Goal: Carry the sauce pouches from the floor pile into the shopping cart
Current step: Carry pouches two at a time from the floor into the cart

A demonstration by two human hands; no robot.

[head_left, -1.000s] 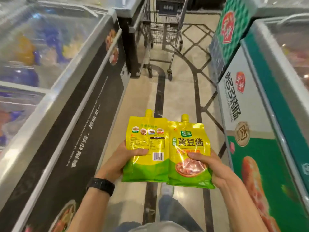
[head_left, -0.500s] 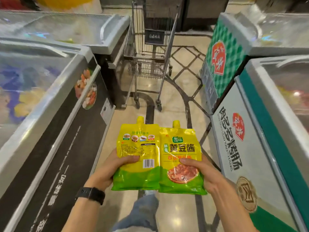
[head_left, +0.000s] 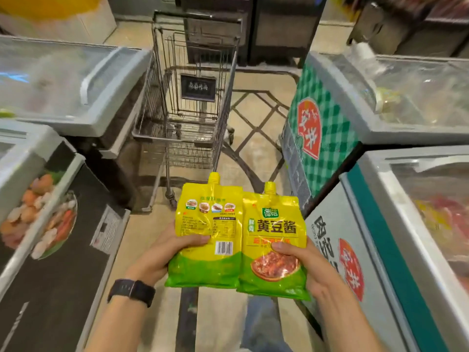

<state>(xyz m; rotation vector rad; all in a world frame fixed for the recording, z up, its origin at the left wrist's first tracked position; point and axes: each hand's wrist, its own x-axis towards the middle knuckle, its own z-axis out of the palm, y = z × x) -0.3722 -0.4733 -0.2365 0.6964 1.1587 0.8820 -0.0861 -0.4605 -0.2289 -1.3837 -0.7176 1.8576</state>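
While left hand (head_left: 162, 255) and right hand (head_left: 304, 262) grip sauce pouches (head_left: 210, 219), open floor (head_left: 256, 158) up to shopping cart (head_left: 175, 138).

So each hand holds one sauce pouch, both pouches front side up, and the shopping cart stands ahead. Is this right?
Not quite. The head view shows the left pouch, in the left hand, back side up, with its barcode. The right pouch, in the right hand, shows its front. The shopping cart stands ahead.
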